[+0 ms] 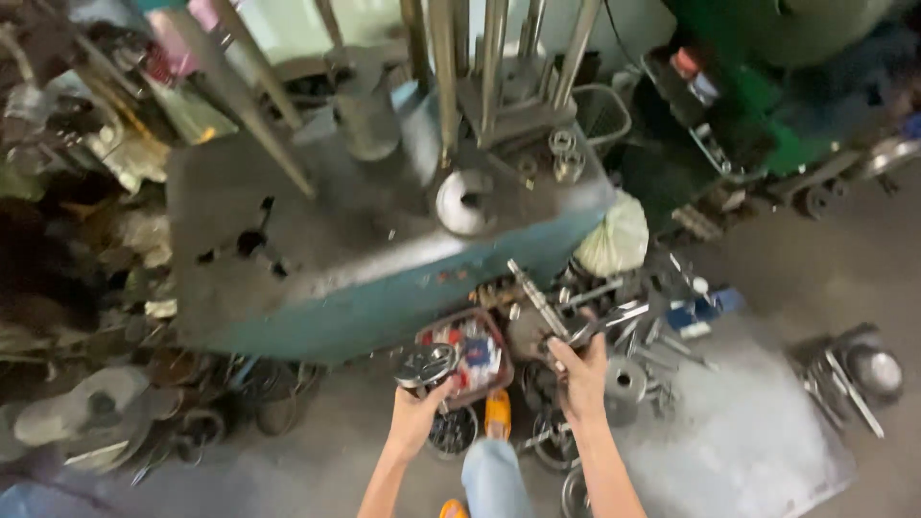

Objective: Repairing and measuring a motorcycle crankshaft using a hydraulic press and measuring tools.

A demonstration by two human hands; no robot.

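Bare floor [767, 451] is left free at right; the way ahead is blocked by piled metal parts [614, 326] under the press table's [317, 230] front edge.

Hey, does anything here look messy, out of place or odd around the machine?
Yes. Loose metal tools and parts lie heaped on the floor beside the blue-green machine table. The left hand holds a round metal part, and the right hand grips a long metal tool from the heap.

place: metal workshop | signs: heavy blue-green press table [317, 321], steel columns [443, 77], scattered metal parts [624, 326] on floor
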